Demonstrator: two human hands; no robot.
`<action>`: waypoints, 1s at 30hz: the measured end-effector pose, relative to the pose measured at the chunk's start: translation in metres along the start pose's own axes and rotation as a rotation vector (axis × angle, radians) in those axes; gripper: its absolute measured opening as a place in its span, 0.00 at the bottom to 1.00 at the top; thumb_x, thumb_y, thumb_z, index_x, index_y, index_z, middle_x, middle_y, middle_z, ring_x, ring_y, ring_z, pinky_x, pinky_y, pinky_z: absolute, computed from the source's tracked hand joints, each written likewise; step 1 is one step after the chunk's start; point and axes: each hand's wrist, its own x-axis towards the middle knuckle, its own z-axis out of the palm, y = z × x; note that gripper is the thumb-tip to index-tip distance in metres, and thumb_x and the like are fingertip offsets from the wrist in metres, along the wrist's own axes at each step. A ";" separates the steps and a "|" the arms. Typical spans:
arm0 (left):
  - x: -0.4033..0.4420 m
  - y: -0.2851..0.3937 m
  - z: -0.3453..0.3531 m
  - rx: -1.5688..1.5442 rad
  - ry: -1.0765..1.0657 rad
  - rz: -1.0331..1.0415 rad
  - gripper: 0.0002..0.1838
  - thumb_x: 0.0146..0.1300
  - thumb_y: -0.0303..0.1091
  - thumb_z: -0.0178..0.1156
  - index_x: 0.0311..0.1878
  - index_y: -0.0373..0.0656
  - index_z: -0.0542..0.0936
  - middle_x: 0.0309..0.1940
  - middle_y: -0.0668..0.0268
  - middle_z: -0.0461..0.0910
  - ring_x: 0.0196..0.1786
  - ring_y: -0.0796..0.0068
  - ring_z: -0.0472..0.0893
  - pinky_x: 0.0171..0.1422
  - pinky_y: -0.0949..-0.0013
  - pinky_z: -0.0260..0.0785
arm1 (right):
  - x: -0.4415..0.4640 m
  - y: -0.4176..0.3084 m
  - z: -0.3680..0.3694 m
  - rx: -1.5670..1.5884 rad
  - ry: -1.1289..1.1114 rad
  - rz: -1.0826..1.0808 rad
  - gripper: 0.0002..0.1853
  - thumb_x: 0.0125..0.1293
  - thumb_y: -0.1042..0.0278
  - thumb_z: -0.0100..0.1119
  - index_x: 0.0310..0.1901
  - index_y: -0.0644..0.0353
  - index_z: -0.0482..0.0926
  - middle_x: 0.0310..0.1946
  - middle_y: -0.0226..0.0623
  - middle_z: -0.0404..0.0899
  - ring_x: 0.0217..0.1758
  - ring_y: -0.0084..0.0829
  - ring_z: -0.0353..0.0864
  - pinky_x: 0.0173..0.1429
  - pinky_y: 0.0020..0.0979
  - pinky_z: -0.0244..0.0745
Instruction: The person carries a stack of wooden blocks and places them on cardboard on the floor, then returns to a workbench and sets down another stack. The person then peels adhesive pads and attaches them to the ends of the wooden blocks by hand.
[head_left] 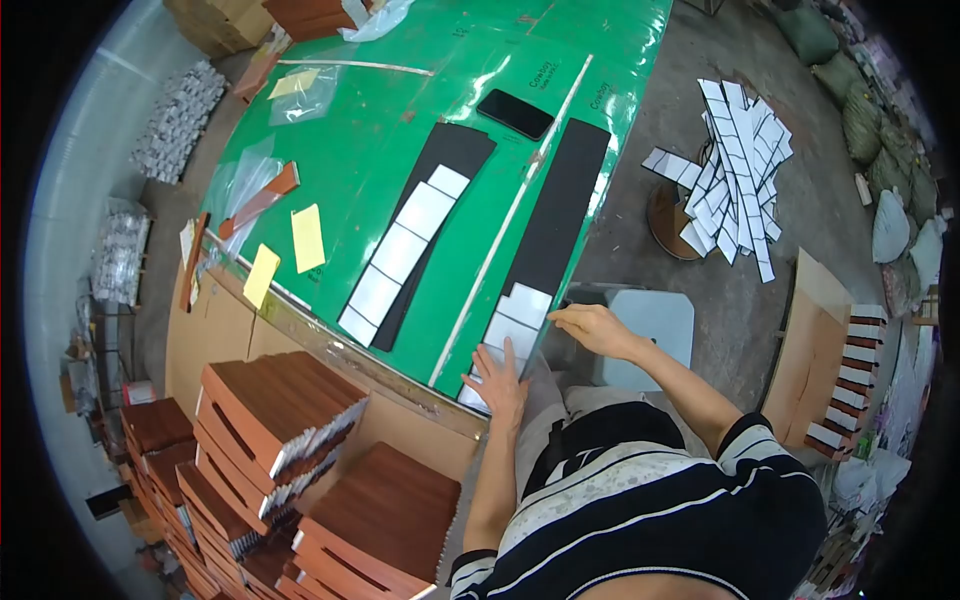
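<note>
My left hand lies with fingers spread on the white squares at the near end of a long black strip. Those white squares cover the strip's near part, and its far part is bare black. Just right of the strip, at the table edge, my right hand has its fingers pinched together close to the squares. Whatever may be between those fingertips is too small to make out. Farther left, a second black strip lies partly under a strip of white squares.
The green table carries a phone, yellow papers and plastic bags. Reddish-brown slotted boards are stacked at the lower left. Right of the table, white-squared strips pile on a round stool, near a grey-blue seat.
</note>
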 end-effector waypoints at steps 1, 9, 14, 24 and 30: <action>0.003 -0.008 -0.002 -0.011 0.006 0.024 0.54 0.39 0.41 0.75 0.72 0.61 0.57 0.69 0.41 0.52 0.71 0.43 0.53 0.64 0.27 0.46 | 0.008 0.000 0.000 -0.011 0.009 0.027 0.13 0.66 0.67 0.53 0.50 0.58 0.79 0.41 0.45 0.81 0.43 0.47 0.80 0.46 0.42 0.74; 0.018 -0.040 -0.012 -0.257 -0.016 0.011 0.50 0.43 0.42 0.72 0.72 0.60 0.58 0.71 0.41 0.49 0.75 0.45 0.49 0.64 0.27 0.46 | 0.098 0.029 -0.007 -0.178 0.125 0.037 0.15 0.61 0.78 0.52 0.51 0.62 0.77 0.48 0.45 0.79 0.52 0.45 0.78 0.56 0.39 0.72; 0.028 -0.031 -0.017 -0.362 -0.019 0.098 0.45 0.48 0.50 0.69 0.71 0.58 0.60 0.71 0.40 0.48 0.75 0.44 0.47 0.64 0.25 0.43 | 0.135 0.090 -0.019 -0.542 0.096 -0.001 0.24 0.67 0.72 0.48 0.65 0.62 0.64 0.66 0.45 0.63 0.71 0.47 0.57 0.71 0.45 0.53; 0.067 0.008 0.028 -0.304 0.154 -0.112 0.38 0.59 0.55 0.56 0.71 0.53 0.60 0.74 0.51 0.48 0.77 0.57 0.46 0.68 0.28 0.38 | 0.203 0.169 -0.045 -0.869 -0.279 -0.197 0.30 0.70 0.58 0.40 0.71 0.60 0.55 0.73 0.43 0.51 0.77 0.45 0.44 0.75 0.57 0.29; 0.067 0.015 0.040 -0.239 0.212 -0.146 0.36 0.60 0.54 0.54 0.71 0.53 0.61 0.74 0.54 0.50 0.76 0.60 0.49 0.67 0.28 0.39 | 0.205 0.193 -0.046 -0.920 -0.211 -0.433 0.28 0.72 0.57 0.36 0.70 0.60 0.59 0.72 0.40 0.55 0.77 0.42 0.47 0.75 0.55 0.30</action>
